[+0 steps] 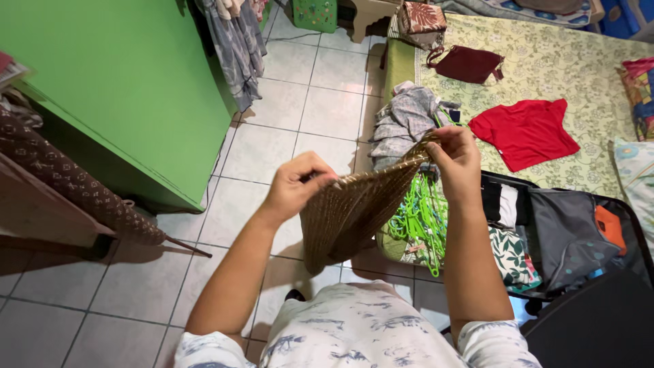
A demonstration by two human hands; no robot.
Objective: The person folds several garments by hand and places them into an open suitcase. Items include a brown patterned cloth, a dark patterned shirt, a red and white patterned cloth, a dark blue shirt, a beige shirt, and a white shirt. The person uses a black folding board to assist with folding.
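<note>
**Both hands gripping a brown woven garment above the tiled floor**

While I am looking down from the head camera, I am seeing both hands raised in front of the chest, holding a brown woven garment (pixel 351 211) between them. The left hand (pixel 296 185) is clamping its lower-left edge, with the fingers (pixel 315 170) curled closed over the fabric. The right hand (pixel 455 158) is pinching the upper-right corner, its fingers closed tight on the bunched material. The garment is hanging stretched and slanted between the two hands, its lower fold drooping toward the body, above the white tiled floor (pixel 306 102).

Just behind the garment, a bunch of green plastic hangers (pixel 422 218) is lying at the edge of the bed (pixel 579 75), beside an open dark suitcase (pixel 572 238) that is holding folded clothes. On the patterned bedspread, a red T-shirt (pixel 524 131) is lying flat, with a dark red pouch (pixel 466 63) farther up. A pile of grey patterned clothes (pixel 405 119) is sitting at the bed's near corner, just beyond the right hand. To the left, a green cabinet (pixel 129 88) is standing well apart from the hands, and a brown patterned umbrella (pixel 75 187) is leaning near it.
</note>
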